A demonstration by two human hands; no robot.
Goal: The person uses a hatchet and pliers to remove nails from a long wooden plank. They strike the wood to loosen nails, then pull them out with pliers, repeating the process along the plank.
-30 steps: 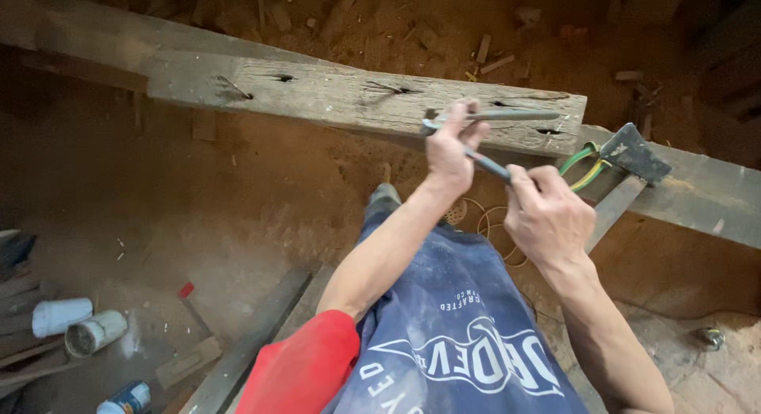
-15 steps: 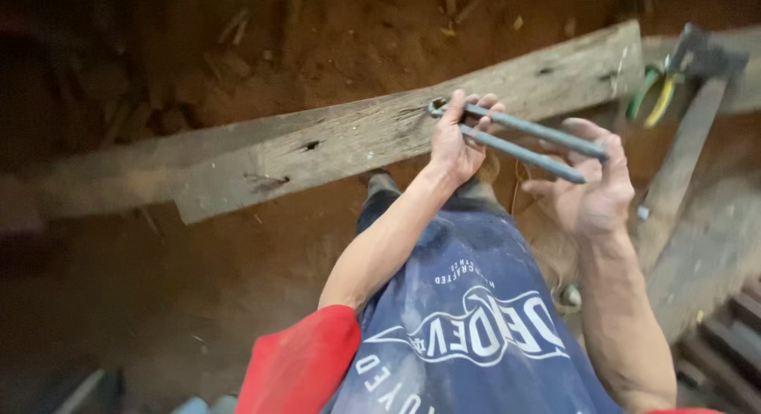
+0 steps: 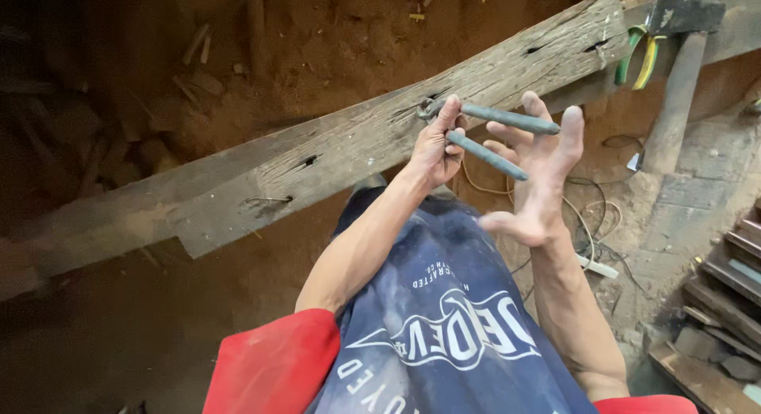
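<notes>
Over the weathered wooden beam (image 3: 357, 156), the left hand (image 3: 434, 148) grips a pair of metal pincers (image 3: 483, 133) near the head, whose jaws sit against the beam's top face. Both long handles stick out to the right, spread apart. Beside them, the right hand (image 3: 539, 172) is spread wide, fingers splayed; its fingertips touch the upper handle without closing on it. Farther right, a hammer (image 3: 678, 57) leans with its head on the beam's far end, next to pliers with green and yellow handles (image 3: 638, 57). Red dirt floor (image 3: 317, 49) lies beyond.
</notes>
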